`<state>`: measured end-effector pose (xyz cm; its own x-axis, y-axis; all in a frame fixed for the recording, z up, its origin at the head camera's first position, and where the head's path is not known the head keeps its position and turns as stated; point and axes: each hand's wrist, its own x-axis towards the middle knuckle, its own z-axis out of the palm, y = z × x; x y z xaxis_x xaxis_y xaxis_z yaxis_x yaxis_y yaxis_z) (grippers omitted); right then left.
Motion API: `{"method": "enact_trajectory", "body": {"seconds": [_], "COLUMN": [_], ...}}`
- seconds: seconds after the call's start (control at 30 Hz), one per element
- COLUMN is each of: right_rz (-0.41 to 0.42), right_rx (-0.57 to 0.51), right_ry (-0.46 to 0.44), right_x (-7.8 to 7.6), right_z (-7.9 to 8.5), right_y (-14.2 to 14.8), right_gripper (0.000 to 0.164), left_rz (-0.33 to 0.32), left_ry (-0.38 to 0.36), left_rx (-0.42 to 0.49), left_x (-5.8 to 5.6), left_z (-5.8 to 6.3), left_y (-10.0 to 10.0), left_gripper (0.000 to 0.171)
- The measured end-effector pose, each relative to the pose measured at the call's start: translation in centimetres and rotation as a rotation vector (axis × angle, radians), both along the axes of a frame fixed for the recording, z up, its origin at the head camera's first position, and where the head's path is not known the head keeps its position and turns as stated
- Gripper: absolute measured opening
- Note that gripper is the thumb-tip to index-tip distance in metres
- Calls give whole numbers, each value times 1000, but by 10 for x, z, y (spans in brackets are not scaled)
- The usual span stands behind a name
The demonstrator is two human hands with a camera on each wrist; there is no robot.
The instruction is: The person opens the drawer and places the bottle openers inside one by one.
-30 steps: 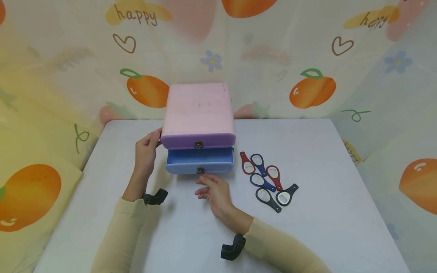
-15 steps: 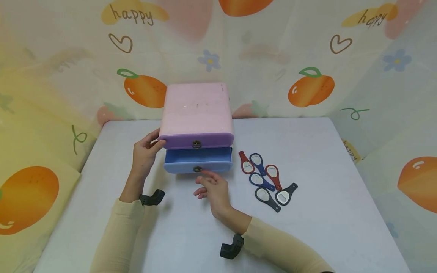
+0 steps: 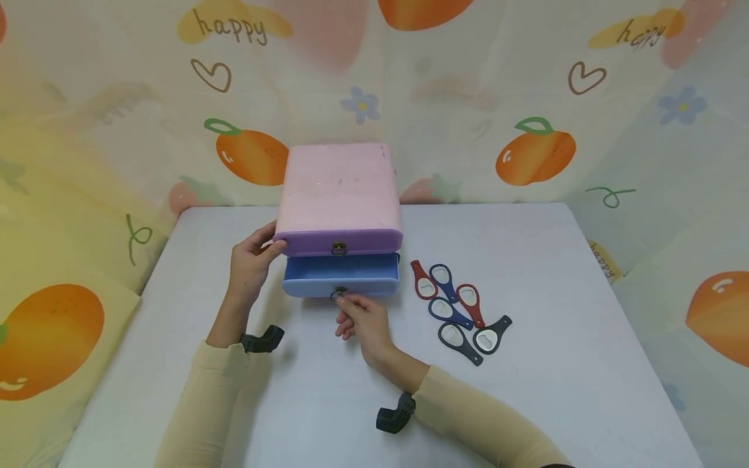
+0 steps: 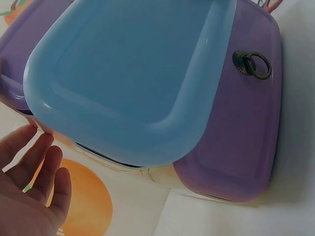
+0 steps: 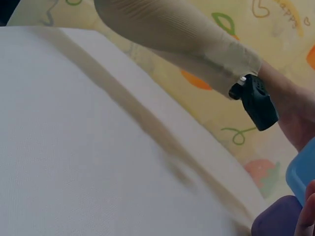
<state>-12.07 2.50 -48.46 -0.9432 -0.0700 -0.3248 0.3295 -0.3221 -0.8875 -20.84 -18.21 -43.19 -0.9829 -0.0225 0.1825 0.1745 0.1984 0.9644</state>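
Observation:
A pink drawer box (image 3: pixel 339 188) stands at the back of the table with its blue drawer (image 3: pixel 316 286) pulled partway out below a purple drawer (image 3: pixel 310 244). My left hand (image 3: pixel 248 263) holds the box's left front corner, thumb on the purple front and fingers along the side. With thumb and forefinger, my right hand (image 3: pixel 368 325) pinches the blue drawer's ring pull (image 3: pixel 338 292). The left wrist view also shows a lower purple drawer (image 4: pixel 231 147) with a metal ring pull (image 4: pixel 258 66). In the right wrist view, only part of the right hand's fingers shows at the edge.
To the right of the box lie several bottle openers, among them a red one (image 3: pixel 424 286), a blue one (image 3: pixel 441 276) and a black one (image 3: pixel 459 341). A patterned cloth (image 3: pixel 445 130) hangs behind the white table (image 3: pixel 556 390).
My left thumb has come round onto the purple drawer's front. My right fingers have closed on the blue drawer's ring pull, which now stands raised. The blue drawer has hardly moved.

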Motion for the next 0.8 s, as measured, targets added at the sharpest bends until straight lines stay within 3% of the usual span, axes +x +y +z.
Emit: {"method": "enact_trajectory", "body": {"seconds": [0.13, 0.43, 0.63, 0.8], "right_rz": [33, 201, 301, 324], "right_rx": [44, 159, 201, 190], "right_ry": [29, 113, 100, 98], "right_x": [3, 22, 31, 32], "right_z": [-2, 1, -1, -5], "right_y": [3, 17, 25, 28], "right_gripper": [22, 24, 23, 27], "left_rz": [0, -3, -11, -40], "left_ry": [7, 26, 30, 44], "left_rx": [1, 22, 16, 35], "left_x": [0, 0, -1, -1], "left_z": [-1, -3, -4, -5], "left_y": [1, 2, 1, -2], "left_gripper": [49, 48, 47, 47]}}
